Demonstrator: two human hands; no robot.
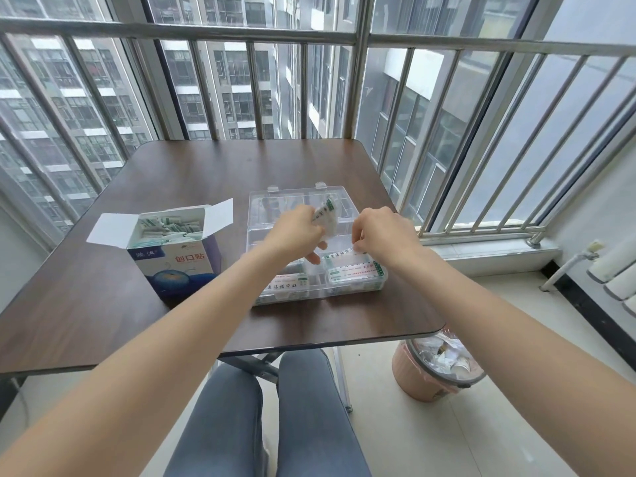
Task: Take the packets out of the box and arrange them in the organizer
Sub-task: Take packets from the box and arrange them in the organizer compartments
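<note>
**Packets going into the organizer**

My left hand (298,232) pinches a few packets (325,215) above the clear organizer (351,290). My right hand (382,234) pinches the edge of a packet lying in the front right compartment. More wait in the open box (175,256). I judge them light, thin and slippery, so I take them by the short edges.

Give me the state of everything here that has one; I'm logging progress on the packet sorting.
box: open, flaps up, packets still inside
organizer: lid open, near compartments hold packets
left hand: gripping a bunch of packets over the organizer
right hand: pinching a packet at the right near compartment
bin: on the floor, lined, holds scraps
</note>
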